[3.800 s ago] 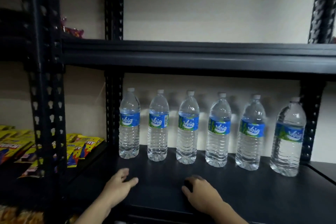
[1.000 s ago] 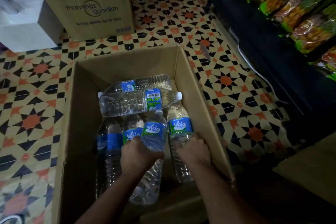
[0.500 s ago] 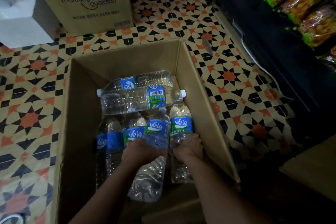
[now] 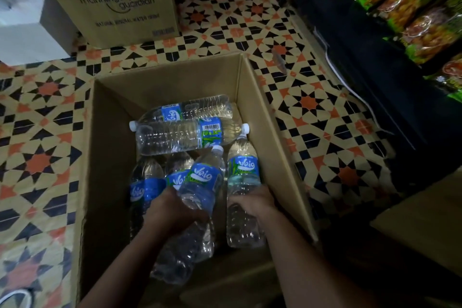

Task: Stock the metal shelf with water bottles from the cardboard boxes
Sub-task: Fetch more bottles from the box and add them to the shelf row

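Observation:
An open cardboard box (image 4: 270, 117) sits on the patterned floor below me, holding several clear water bottles with blue labels. My left hand (image 4: 172, 210) grips the middle of one bottle (image 4: 200, 182), which is tilted and lifted above the others. My right hand (image 4: 252, 200) is wrapped around an upright bottle (image 4: 243, 167) by the box's right wall. Two bottles (image 4: 180, 135) lie crosswise at the far end of the box. Two more bottles (image 4: 147, 182) stand at the left. The black metal shelf (image 4: 370, 57) runs along the right.
A closed cardboard box (image 4: 112, 0) with printed lettering stands behind the open one. A white box (image 4: 25, 20) is at the far left. Green and orange snack packs (image 4: 410, 7) fill the shelf at the top right. A white cable (image 4: 350, 87) runs along the shelf base.
Since the oldest frame I have turned from the shelf down to the box. Over the last second both hands closed on bottles, and the left one has lifted and tilted.

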Motion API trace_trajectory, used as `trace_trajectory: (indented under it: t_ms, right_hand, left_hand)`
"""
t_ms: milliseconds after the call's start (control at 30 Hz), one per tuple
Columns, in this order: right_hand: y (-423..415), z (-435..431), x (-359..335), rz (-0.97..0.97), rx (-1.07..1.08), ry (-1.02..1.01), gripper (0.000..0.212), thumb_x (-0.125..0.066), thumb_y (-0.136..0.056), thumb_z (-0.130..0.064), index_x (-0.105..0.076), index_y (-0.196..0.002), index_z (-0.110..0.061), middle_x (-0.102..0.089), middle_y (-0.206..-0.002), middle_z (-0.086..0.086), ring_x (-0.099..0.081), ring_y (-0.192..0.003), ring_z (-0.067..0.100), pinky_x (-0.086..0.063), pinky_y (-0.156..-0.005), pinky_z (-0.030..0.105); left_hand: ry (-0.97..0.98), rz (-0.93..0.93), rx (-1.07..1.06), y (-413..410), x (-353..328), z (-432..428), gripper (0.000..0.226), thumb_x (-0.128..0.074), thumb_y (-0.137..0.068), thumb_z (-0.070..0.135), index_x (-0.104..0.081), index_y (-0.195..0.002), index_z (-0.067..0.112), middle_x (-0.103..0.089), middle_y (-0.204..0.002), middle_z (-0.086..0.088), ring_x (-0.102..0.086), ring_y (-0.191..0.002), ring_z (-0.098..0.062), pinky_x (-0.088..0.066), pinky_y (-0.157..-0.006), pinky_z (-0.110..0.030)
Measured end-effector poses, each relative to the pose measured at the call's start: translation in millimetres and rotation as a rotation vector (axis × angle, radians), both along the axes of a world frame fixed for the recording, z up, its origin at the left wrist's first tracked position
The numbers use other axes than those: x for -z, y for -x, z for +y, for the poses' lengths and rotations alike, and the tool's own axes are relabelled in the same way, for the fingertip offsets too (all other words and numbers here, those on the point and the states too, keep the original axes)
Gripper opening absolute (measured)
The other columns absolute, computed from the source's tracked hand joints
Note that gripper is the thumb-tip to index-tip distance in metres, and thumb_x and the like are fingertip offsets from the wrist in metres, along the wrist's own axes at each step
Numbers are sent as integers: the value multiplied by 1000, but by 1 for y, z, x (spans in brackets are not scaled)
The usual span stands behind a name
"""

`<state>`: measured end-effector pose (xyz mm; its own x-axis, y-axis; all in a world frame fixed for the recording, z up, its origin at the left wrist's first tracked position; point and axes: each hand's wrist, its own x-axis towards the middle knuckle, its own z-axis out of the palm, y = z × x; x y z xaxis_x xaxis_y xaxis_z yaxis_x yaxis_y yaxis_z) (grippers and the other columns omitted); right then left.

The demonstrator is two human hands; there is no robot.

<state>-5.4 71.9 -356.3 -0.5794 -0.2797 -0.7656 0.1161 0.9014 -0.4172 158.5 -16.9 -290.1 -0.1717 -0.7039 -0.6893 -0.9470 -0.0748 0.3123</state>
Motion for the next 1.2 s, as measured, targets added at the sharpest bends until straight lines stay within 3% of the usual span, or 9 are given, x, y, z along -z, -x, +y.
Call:
trace_trajectory:
  t_ms: [167, 333, 433, 567, 700, 800, 900, 1000, 1200]
  right_hand:
    - [-2, 3, -17, -15, 91, 32, 91, -79, -15, -52, -72, -95, -10, -75, -86, 0, -74, -73, 18, -63, -70, 38]
    - [-8, 9, -79, -99, 105, 84, 62, -87, -30, -45, -70, -80, -12, -75, -77, 0, -73, -69, 18, -63, -71, 38]
    - [-9, 11, -115, -58, -9, 126, 80, -86, -41, -49, -70, -110, -12, -73, -102, 0, -71, -92, 20, -59, -84, 34]
    - [-7, 20, -167, 41, -107, 230, 94, -84, -73, -34, -31, -149, -18, -48, -145, 5, -47, -133, 26, -40, -107, 37]
    - [-6, 30, -219, 156, -17, 383, 114, -88, -67, -36, -16, -155, -26, -33, -155, 6, -37, -140, 29, -33, -114, 51]
    - [2, 46, -259, 259, 69, 523, 115, -90, -63, -39, -19, -152, -27, -37, -152, 4, -41, -137, 29, -36, -111, 49]
    - [13, 76, -297, 435, 172, 705, 96, -92, -61, -36, -36, -139, -27, -56, -134, 0, -57, -120, 21, -48, -101, 39]
    - [29, 124, -331, 603, 306, 857, 87, -93, -53, -30, -43, -125, -29, -68, -114, -5, -67, -103, 12, -53, -96, 41]
    - [63, 254, -402, 949, 514, 973, 92, -92, -48, -34, -43, -126, -31, -69, -112, -10, -68, -100, 8, -53, -95, 39]
  left_hand:
    - [189, 183, -175, -17, -22, 13, 88, -94, -47, 36, -52, -122, 18, -64, -103, -4, -59, -89, -22, -45, -74, -29]
    - [288, 469, -319, -16, -57, 15, 74, -96, -49, 21, -48, -105, 16, -58, -86, 9, -54, -71, -1, -41, -59, -18]
    - [327, 563, -365, -11, -83, 13, 74, -96, -50, 19, -46, -104, 18, -59, -90, 6, -60, -81, -13, -44, -69, -25]
    - [371, 677, -388, -3, -113, 14, 82, -97, -46, 25, -49, -112, 16, -63, -100, 2, -64, -93, -20, -46, -79, -27]
    - [420, 814, -338, 13, -157, 24, 88, -96, -49, 30, -51, -123, 12, -62, -114, -1, -58, -97, -15, -42, -81, -21]
    - [471, 945, -259, 30, -195, 36, 93, -97, -48, 31, -50, -126, 12, -59, -115, -2, -59, -93, -11, -41, -74, -5]
    - [512, 1060, -204, 53, -232, 55, 112, -85, -36, 60, -48, -134, 18, -61, -125, 1, -59, -115, -17, -47, -102, -29]
    - [532, 1182, -117, 82, -272, 86, 99, -85, -38, 57, -52, -125, 26, -66, -117, 4, -63, -110, -17, -50, -98, -41]
    - [447, 1443, 109, 162, -343, 192, 90, -87, -39, 49, -53, -121, 31, -70, -110, 3, -69, -100, -14, -55, -91, -42]
